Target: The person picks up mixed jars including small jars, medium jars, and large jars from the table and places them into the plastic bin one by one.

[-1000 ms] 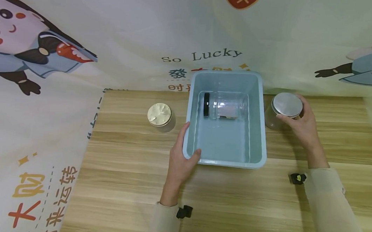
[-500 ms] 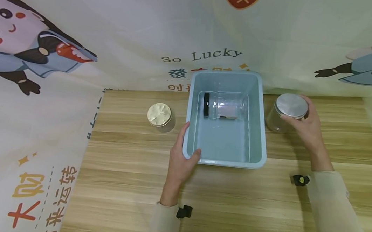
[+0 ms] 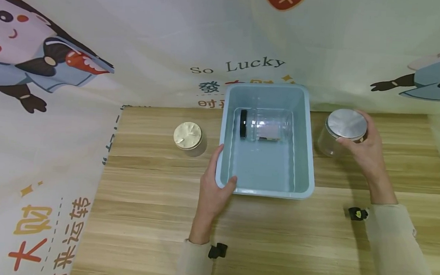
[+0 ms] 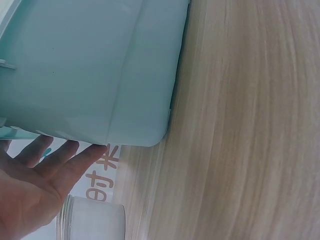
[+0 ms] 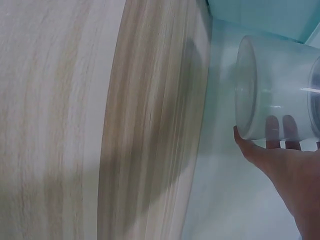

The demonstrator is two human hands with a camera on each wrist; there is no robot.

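Note:
My left hand (image 3: 214, 191) grips the near left corner of a light blue plastic bin (image 3: 265, 194), thumb at the front rim and fingers along the outer left wall. In the left wrist view, those fingertips touch the wall of the bin (image 4: 75, 85). Inside the bin a clear jar with a black lid (image 3: 267, 124) lies on its side. To the bin's right, my right hand (image 3: 372, 149) grips a clear jar with a silver lid (image 3: 347, 124) near its top. The right wrist view has this jar's base (image 5: 246, 87) raised off the tabletop, fingers showing through its wall.
A smaller jar with a dented gold-coloured lid (image 3: 188, 136) stands on the wood-grain table (image 3: 149, 200) left of the bin. Behind the table hangs a printed cloth backdrop (image 3: 154, 38), close to the bin's far side. Another stretch of cloth borders the left edge.
My right hand has shifted a little to the right with the silver-lidded jar, away from the bin. The left hand and the bin stay in place.

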